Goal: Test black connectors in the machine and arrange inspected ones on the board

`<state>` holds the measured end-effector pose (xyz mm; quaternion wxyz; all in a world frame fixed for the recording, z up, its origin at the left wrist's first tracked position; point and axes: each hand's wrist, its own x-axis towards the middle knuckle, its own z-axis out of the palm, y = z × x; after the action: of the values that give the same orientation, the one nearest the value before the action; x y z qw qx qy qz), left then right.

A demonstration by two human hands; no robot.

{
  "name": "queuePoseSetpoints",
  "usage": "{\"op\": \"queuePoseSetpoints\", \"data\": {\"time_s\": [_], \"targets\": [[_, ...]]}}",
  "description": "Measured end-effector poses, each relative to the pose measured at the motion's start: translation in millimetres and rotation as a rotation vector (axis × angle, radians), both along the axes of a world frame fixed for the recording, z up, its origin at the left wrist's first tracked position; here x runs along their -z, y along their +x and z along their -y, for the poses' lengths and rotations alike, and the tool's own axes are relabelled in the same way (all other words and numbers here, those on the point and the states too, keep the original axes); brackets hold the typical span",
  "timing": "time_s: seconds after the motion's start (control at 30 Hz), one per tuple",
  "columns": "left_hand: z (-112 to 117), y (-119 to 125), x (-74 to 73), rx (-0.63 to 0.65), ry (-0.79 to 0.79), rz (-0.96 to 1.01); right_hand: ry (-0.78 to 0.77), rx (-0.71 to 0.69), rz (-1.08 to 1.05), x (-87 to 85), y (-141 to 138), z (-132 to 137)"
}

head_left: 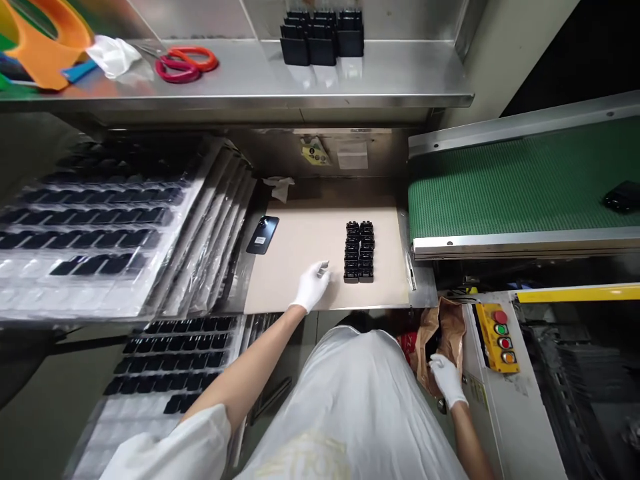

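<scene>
My left hand (311, 287), in a white glove, hovers over the near edge of the beige work board (295, 267). Its fingers are slightly bent and apart, with nothing visible between them. To its right, two columns of small black plastic parts (359, 252) stand close together on the board. My right hand (447, 381), also gloved, is low at the right, by the mouth of a crumpled brown paper bag (455, 327). Its fingers are drawn together; what they hold, if anything, is hidden.
A dark phone (263, 235) lies on the board's left side. Stacked plastic trays (165, 267) of black parts stand at left. A green conveyor belt (500, 187) and a yellow button box (497, 337) are at right. The steel shelf (245, 73) carries scissors (185, 65) and black parts (323, 40).
</scene>
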<state>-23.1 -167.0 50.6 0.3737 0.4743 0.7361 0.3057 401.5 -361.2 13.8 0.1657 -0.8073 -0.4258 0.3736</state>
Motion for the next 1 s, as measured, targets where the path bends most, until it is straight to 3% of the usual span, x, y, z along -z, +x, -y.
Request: {"op": "queuePoseSetpoints", "data": {"time_s": [0.13,0.27,0.37,0.47,0.57,0.73,0.9,1.0], "targets": [[-29.3,13.8,-2.7,0.090,0.033,0.001,0.089,0.036,-0.035,-21.4,-27.6,-26.2],[-25.9,15.6,2.7,0.091,-0.030,0.068,0.229,0.033,-0.013,-71.1,-78.7,-60.3],[-23.6,4.1,22.1,0.105,-0.107,0.064,0.324,0.020,0.013,-107.3,-106.4,-93.6],[-26.0,-7.7,40.5,0.187,-0.162,0.062,0.389,0.035,0.042,-139.9,-112.7,-119.9],[-26.2,-14.5,44.2,0.215,-0.222,0.099,0.419,0.051,0.033,-171.7,-107.5,-136.4],[-30.9,-19.7,36.6,0.215,-0.308,0.159,0.413,0.105,0.080,-240.7,-64.5,-185.0],[-46.2,-29.1,22.4,0.244,-0.365,0.171,0.336,0.449,0.377,-319.2,48.8,-279.8],[-60.9,-34.1,2.9,0.249,-0.331,0.076,0.234,0.568,0.501,-340.0,114.8,-335.8]]}}
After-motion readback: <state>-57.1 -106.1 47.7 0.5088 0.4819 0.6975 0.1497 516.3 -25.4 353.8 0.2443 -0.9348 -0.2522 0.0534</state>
